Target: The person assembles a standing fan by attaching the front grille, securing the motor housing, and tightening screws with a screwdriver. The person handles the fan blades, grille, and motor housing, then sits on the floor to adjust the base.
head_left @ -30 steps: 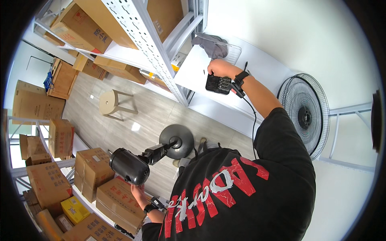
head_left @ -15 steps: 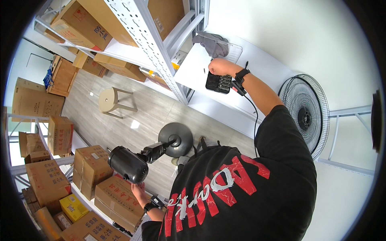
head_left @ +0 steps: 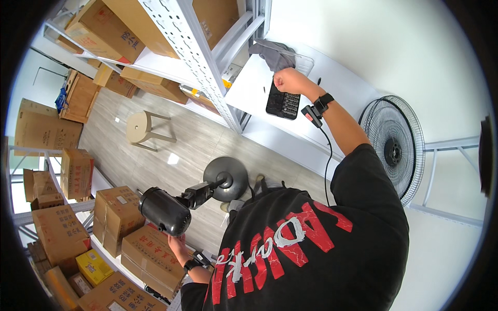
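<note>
My left hand reaches to the end of a black fan motor housing and grips its lower edge; part of the fingers is hidden behind it. The housing tops a stand fan with a round black base on the floor. My right hand is closed like a fist over the upper end of a black bit case, whose rows of small metal bits show. What that fist holds, if anything, is hidden. The case lies on a white shelf, with a grey cloth and a clear tray just beyond.
A round wire fan grille leans by the wall at right. A black cable hangs from the device at my right wrist. A beige stool stands on the floor. Cardboard boxes fill the racks at left; a perforated metal post rises near the shelf.
My right hand has shifted slightly right and away from the case, so more of the bits show. My left hand stays at the motor housing.
</note>
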A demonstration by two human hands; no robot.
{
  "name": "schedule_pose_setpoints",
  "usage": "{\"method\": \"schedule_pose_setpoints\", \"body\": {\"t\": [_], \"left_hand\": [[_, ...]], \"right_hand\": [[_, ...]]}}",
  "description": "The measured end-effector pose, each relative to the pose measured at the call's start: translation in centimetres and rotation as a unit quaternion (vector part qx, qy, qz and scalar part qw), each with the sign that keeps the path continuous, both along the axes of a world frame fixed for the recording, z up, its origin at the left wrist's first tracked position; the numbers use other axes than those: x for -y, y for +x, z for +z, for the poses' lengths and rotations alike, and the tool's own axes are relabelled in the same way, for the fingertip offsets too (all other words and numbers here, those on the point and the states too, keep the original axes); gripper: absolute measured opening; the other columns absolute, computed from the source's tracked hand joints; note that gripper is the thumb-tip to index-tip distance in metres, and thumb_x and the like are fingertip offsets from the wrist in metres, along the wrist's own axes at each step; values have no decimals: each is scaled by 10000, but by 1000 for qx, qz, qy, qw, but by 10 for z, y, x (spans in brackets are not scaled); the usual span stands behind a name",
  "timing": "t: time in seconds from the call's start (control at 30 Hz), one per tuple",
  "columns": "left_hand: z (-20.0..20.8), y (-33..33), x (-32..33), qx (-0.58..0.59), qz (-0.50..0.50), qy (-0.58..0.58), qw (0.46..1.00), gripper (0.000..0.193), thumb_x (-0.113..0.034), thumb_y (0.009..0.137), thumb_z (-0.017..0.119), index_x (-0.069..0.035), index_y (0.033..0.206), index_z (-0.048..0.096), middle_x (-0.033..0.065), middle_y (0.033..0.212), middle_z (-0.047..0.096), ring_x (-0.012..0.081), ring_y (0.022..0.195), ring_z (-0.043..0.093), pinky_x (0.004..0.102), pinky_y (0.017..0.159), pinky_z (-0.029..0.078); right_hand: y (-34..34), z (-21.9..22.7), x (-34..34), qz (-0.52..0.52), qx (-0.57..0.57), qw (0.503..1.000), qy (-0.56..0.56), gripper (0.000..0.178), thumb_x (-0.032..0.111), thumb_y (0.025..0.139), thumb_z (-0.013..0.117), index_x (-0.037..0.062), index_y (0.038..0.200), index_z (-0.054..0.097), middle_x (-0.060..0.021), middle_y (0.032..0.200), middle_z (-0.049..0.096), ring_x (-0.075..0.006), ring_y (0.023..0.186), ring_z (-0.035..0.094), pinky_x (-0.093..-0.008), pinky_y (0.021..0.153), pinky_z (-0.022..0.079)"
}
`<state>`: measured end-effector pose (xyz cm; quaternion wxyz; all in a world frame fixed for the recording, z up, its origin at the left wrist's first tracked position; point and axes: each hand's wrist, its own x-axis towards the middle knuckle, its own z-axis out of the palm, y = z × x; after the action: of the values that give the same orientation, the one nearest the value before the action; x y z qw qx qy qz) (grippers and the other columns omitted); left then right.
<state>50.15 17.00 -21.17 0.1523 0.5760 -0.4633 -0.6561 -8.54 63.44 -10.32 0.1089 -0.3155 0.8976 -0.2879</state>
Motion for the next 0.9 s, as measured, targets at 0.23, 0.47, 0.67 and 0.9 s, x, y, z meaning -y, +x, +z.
{"method": "schedule_pose_setpoints", "body": {"t": [0.23,0.47,0.67,0.9], "left_hand": [[-19,12,15,-31,-31,-8,999,228,-227,958,569,-80,1133,576,30,1072,672,150,973,642,313,846,497],[-27,26,12,-16,-1,15,1000,194,-267,979,572,-92,1062,564,39,1054,664,179,1021,628,335,893,485],[-24,35,4,-2,-6,14,1000,215,-293,977,585,-89,1045,579,51,1083,670,200,1052,629,342,896,478],[-24,63,2,-13,16,10,1000,211,-301,992,557,-93,989,590,45,1008,677,196,1006,643,338,860,485]], "right_hand": [[6,-2,6,-3,-31,999,-19,86,52,676,662,25,756,648,-139,719,654,-303,680,644,-378,629,497],[8,-12,29,-16,-36,999,-7,54,36,719,641,31,771,651,-147,743,661,-316,695,648,-387,638,506],[-3,-18,65,40,-39,998,16,72,32,728,635,49,794,660,-151,769,667,-325,724,650,-401,651,510],[-5,-34,89,105,-26,974,198,129,-14,699,642,79,783,672,-143,817,679,-339,820,652,-423,738,517]]}}
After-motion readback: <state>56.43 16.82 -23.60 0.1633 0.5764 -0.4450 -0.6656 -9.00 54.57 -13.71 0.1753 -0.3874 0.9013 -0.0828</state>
